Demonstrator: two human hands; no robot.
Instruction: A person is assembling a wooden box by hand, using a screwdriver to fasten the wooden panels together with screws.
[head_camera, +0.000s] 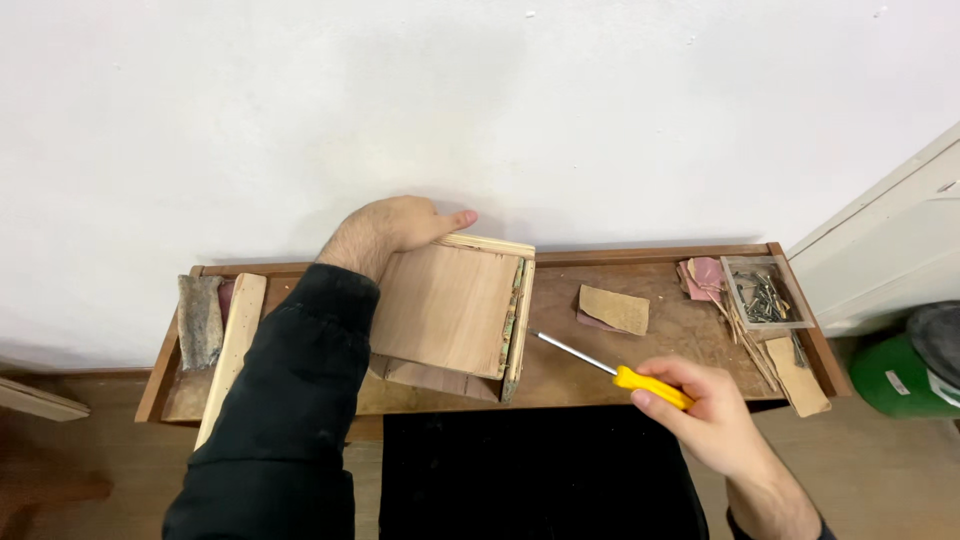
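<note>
On a narrow wooden workbench (560, 385) set against a white wall (400, 100), a small wooden box (450, 310) stands tilted, its broad plywood face turned upward and its open edge facing right. At the box's far top corner the left hand (395, 228) is clamped over the rim — fingers curled down the back side, thumb stretched along the top edge — with a black sleeve (290, 400) running down the forearm toward the camera. Near the front edge of the bench, the right hand (710, 410) is closed around the yellow handle of a screwdriver (615, 368); its metal shaft points up and left, and the tip sits just beside the box's right-hand edge, though whether it touches the wood cannot be told.

Left of the box lie a pale wooden strip (233, 345) and, beside it, a rough grey block (200, 320). To the right of the box a tan piece of sandpaper (615, 308) lies flat on the benchtop over a darker scrap. Farther right sits a small clear tray (765, 293) holding metal bits, with pinkish sandpaper pieces (703, 275) just left of it and thin wooden sticks (750, 345) and a light wooden offcut (800, 375) below it. A green container (900, 378) stands on the floor past the bench's right end — partly cut off by the frame.
</note>
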